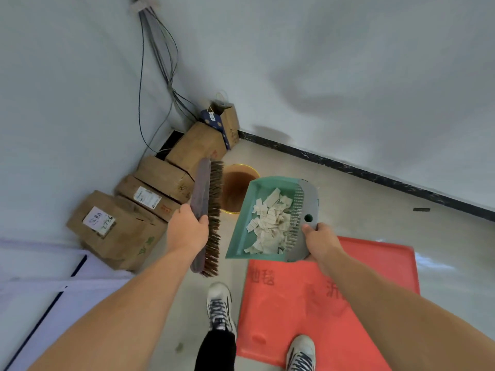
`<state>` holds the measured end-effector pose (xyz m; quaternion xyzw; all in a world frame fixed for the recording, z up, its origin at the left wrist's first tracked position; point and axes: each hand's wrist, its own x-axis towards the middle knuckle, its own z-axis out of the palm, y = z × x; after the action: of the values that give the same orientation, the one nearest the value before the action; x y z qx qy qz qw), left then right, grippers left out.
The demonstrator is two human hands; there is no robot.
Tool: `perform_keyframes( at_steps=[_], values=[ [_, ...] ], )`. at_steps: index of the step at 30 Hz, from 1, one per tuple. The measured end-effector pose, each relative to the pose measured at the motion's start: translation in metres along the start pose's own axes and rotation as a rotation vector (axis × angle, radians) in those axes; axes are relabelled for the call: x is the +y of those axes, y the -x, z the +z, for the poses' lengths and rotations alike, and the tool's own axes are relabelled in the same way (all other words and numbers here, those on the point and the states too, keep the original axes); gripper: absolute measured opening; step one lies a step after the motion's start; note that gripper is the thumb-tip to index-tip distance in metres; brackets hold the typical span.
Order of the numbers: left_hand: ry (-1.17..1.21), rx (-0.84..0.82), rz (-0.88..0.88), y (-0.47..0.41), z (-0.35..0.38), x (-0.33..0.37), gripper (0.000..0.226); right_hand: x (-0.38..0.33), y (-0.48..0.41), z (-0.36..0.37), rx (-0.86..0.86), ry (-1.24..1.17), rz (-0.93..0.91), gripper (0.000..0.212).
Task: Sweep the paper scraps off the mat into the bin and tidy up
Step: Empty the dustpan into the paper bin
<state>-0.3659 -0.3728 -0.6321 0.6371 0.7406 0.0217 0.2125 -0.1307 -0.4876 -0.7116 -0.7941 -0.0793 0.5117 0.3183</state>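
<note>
My right hand [320, 241] grips the grey handle end of a green dustpan [251, 207], held in the air and full of white paper scraps [270, 223]. The pan's far edge hangs beside the round brown bin [235, 188] with a yellow rim, which stands on the floor. My left hand [187, 231] holds a long brush [207, 215] by its wooden back, bristles facing right, just left of the pan. The red mat [316, 303] lies on the floor under my right arm, and I see no scraps on it.
Several cardboard boxes [150, 207] line the left wall up to the corner, behind the bin. Cables [160, 65] hang down the corner. My two shoes [219, 306] stand at the mat's near left edge. A white board [40, 298] lies at lower left.
</note>
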Motion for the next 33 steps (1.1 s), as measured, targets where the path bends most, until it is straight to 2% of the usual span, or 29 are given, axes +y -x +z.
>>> perform_keyframes(
  at_steps=[10,18,22,27,33],
  values=[
    [0.000,-0.139,-0.004,-0.171,0.052,-0.040,0.031,-0.038,-0.114,0.117,0.021,-0.071,0.204,0.013],
    [-0.013,-0.274,-0.028,-0.277,0.096,-0.051,0.029,-0.076,-0.197,0.179,0.087,-0.027,0.346,0.023],
    [-0.028,-0.332,-0.020,-0.303,0.107,-0.048,0.025,-0.091,-0.220,0.191,0.132,0.006,0.390,0.017],
    [-0.038,-0.372,-0.007,-0.318,0.117,-0.042,0.025,-0.112,-0.234,0.204,0.102,0.052,0.444,0.010],
    [-0.059,-0.400,-0.004,-0.330,0.122,-0.036,0.023,-0.129,-0.238,0.212,0.087,0.116,0.443,0.015]
  ],
)
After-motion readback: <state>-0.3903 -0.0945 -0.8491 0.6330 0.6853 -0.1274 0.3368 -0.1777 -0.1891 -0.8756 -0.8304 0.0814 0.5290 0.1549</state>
